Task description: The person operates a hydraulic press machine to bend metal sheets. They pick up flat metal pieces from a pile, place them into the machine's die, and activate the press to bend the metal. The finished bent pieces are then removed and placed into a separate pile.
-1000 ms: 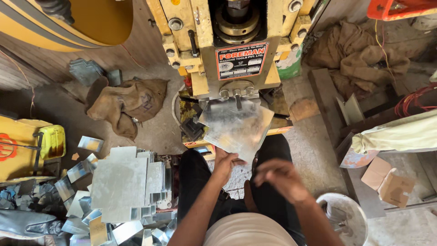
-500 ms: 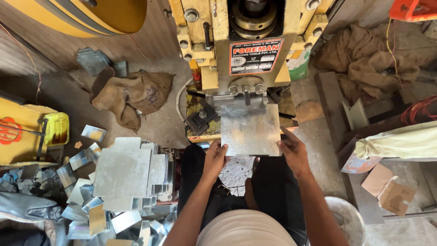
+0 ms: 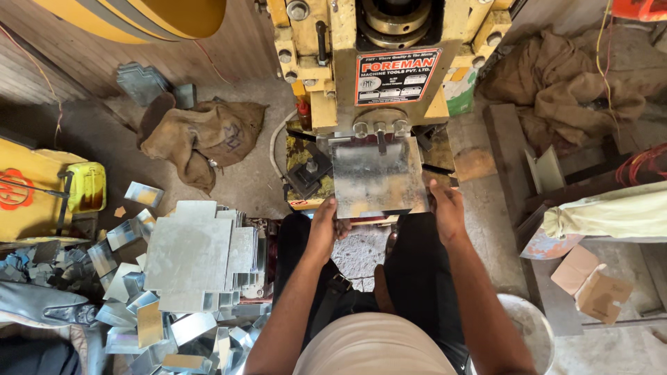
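A square metal sheet (image 3: pixel 377 177) lies flat under the head of a yellow press machine (image 3: pixel 379 62). My left hand (image 3: pixel 325 226) grips the sheet's near left corner. My right hand (image 3: pixel 445 208) holds its near right edge. The sheet's far edge sits under the bolts of the press tool. My legs in dark trousers are below it.
A stack of cut metal sheets (image 3: pixel 191 253) with several bent offcuts lies on the floor at my left. A burlap sack (image 3: pixel 201 135) is beyond it, a yellow can (image 3: pixel 87 186) at far left. A white bucket (image 3: pixel 531 333) and cardboard pieces (image 3: pixel 590 281) are at my right.
The sheet was held tilted and loose in front of the press, mostly by my left hand. Both hands now hold it flat, pushed in under the press head.
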